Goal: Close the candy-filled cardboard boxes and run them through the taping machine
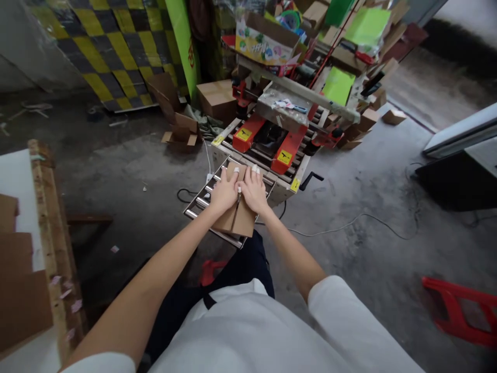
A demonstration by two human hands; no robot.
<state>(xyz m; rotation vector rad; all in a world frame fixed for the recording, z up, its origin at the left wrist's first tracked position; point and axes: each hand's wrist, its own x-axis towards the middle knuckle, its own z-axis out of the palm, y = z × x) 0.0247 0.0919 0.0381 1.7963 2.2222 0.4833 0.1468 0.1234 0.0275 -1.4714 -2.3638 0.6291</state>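
Observation:
A brown cardboard box (244,220) rests on a short roller conveyor (202,202) in front of me, its top flaps folded down with a narrow seam between them. On the left part of its top lies my left hand (224,191), fingers spread. My right hand (253,190) is flat on the right part, thumb near the seam. White wraps cover several fingertips. Both hands press on the box from above and grip nothing. Just beyond the box stands a sealing machine (285,111) with red guides and yellow labels.
A black crank handle (312,178) juts from the machine's right side. Beyond the machine sits a carton of tape rolls (267,39). At left is a wooden-edged table (50,228); a red stool (462,311) stands at lower right. A cable (349,226) crosses the floor.

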